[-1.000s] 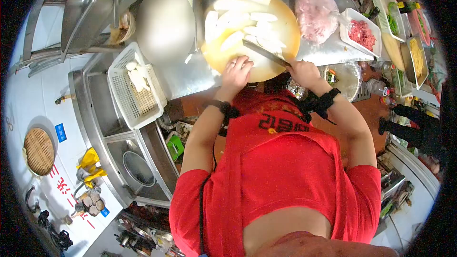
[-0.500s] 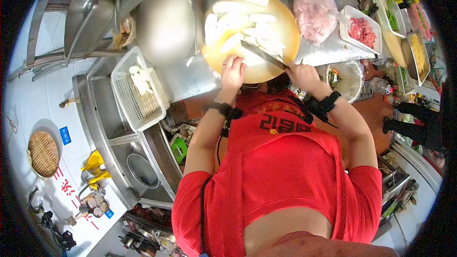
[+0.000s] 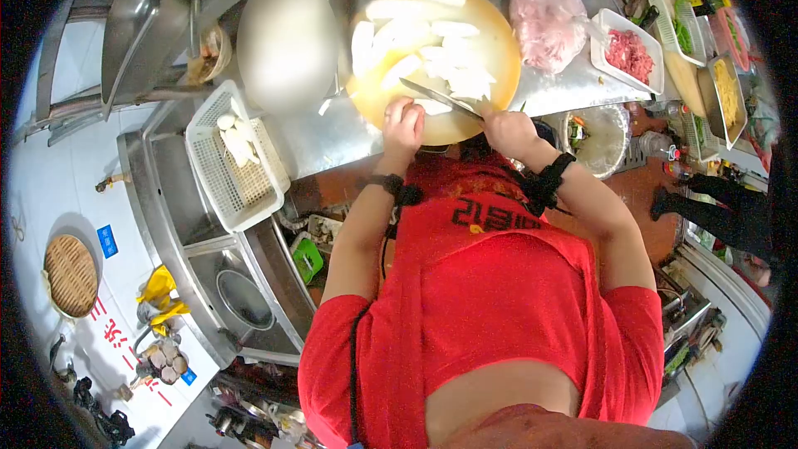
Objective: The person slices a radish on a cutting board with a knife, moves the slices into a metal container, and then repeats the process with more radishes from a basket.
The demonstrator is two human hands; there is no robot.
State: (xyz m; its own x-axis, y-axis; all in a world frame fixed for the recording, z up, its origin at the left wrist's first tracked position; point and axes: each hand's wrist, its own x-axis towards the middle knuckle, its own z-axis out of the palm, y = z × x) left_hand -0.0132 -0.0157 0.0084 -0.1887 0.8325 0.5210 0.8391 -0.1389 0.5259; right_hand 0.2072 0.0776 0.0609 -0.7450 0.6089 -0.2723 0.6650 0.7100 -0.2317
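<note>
A round yellow cutting board (image 3: 504, 37) lies on the metal counter, bearing several long white vegetable pieces (image 3: 399, 9) and a heap of cut white pieces (image 3: 462, 66). My right hand (image 3: 509, 133) is closed round the handle of a kitchen knife (image 3: 440, 98), whose blade points left and away across the board. At the board's near edge, my left hand (image 3: 404, 126) has its fingers curled against one end of a white vegetable piece (image 3: 432, 106) beside the blade. Glare washes out some detail of the cut pieces.
A bag of pink meat (image 3: 549, 23) and a white tray of shredded meat (image 3: 603, 75) stand right of the board. At left, a white basket (image 3: 208, 145) holds white vegetables above a metal sink (image 3: 241, 283). Another person's legs (image 3: 715, 199) show at far right.
The knife and my right hand have shifted a little left, and the blade now lies closer to my left fingers. My left hand stays in nearly the same spot.
</note>
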